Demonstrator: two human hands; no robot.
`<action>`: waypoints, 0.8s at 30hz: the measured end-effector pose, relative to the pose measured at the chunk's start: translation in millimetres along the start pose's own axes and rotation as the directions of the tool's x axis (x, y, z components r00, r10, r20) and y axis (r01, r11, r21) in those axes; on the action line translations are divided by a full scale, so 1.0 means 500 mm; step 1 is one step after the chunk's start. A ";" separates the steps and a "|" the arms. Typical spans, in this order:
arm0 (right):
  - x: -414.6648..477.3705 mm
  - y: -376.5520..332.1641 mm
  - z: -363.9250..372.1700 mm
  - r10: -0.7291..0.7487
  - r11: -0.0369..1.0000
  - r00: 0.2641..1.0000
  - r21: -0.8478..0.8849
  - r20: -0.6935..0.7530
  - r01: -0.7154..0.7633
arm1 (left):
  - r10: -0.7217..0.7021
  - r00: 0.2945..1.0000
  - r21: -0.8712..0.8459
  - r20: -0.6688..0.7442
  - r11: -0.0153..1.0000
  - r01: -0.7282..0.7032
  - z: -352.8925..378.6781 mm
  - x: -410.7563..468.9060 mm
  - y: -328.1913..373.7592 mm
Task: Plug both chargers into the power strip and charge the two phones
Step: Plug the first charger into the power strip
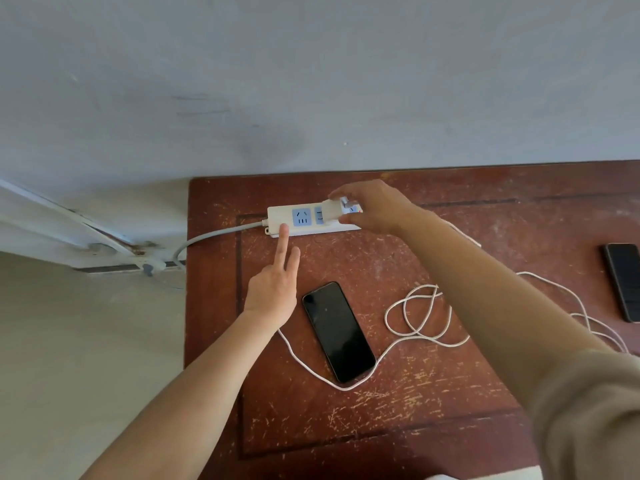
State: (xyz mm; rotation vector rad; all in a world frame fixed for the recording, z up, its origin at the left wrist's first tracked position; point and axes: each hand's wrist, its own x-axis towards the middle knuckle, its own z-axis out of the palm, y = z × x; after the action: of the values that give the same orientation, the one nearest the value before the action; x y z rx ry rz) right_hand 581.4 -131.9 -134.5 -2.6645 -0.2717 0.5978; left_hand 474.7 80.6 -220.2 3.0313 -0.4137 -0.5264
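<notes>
The right hand [372,207] reaches over the far right end of the power strip [280,216], its thumb and fingers pinched around a white charger plug [334,209]. The plug sits just above the strip's face, beside the second blue socket [319,215]; whether its prongs are already in a slot cannot be told, since the hand covers that end. The left hand [273,289] lies open, grasping nothing, with its index finger [283,239] pressed on the strip's near edge by the first blue socket [302,216], apparently steadying it.

The strip's long axis runs left to right along the far side of the wooden table [381,427], its grey cord [211,237] leaving off the left edge. So the open sockets lie just left of the held plug, and the right hand is the nearer one; the move is likely straight down into the strip.

Nearer, a dark phone [337,332] lies face up between the arms, with a white cable [415,317] looping beside and around its near end. A second phone [623,282] lies well apart at the right edge.
</notes>
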 end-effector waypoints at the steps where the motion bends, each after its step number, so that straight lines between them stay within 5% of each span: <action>1: 0.007 -0.005 -0.005 -0.013 0.999 1.000 -0.031 0.028 0.014 | 0.004 1.000 -0.001 -0.001 1.000 -0.004 -0.001 -0.001 -0.001; 10: 0.035 -0.041 -0.033 -0.103 0.949 0.987 -0.286 0.121 0.134 | 0.013 1.000 -0.036 -0.015 0.999 -0.014 0.003 -0.002 -0.008; 24: 0.057 -0.076 0.014 -0.131 0.946 0.978 -0.274 0.163 0.173 | 0.093 0.989 -0.115 -0.119 0.988 -0.106 0.015 0.001 -0.031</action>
State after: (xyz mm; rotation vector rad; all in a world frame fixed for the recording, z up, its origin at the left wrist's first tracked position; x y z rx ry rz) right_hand 599.8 -87.5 -135.0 -2.8424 -0.6458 0.7503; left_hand 476.6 95.5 -228.8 2.8886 -0.5047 -0.3573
